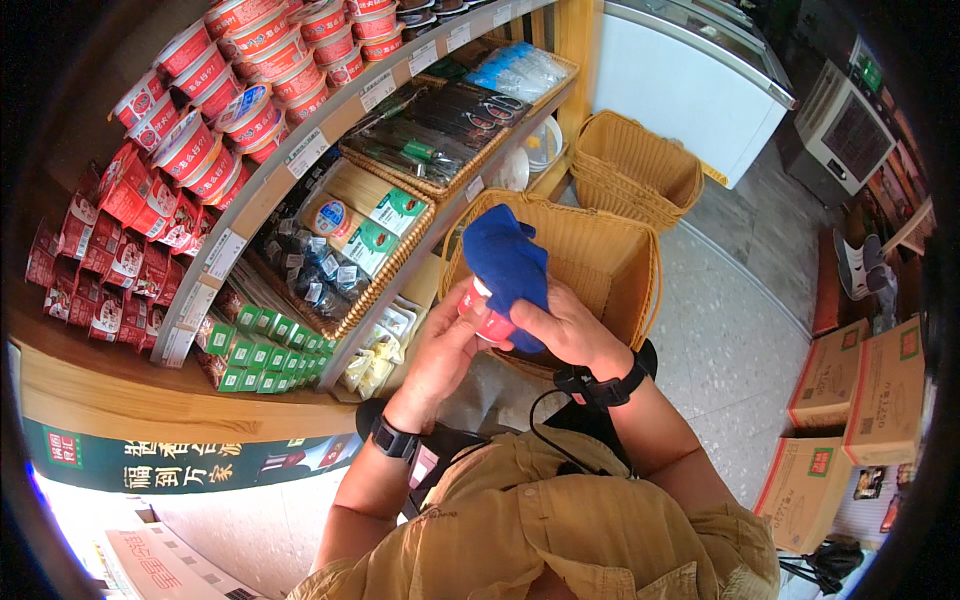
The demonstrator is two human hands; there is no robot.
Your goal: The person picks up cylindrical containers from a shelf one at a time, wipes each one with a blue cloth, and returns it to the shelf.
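My left hand (444,346) grips a small red and white tub (495,327), tilted in front of my chest. My right hand (568,324) presses a blue cloth (504,247) against the tub's side, its thumb lying over the fabric. The cloth bunches up above both hands and hides much of the tub. Just beyond them, a large wicker basket (626,240) stands on the floor.
Shelving at left bears stacked red food tubs (255,45), red packets (112,255), green-labelled packs (262,352) and wicker trays (420,210) of goods. More baskets (637,165) stand by a white chest freezer (675,90). Cardboard boxes (806,487) are at right.
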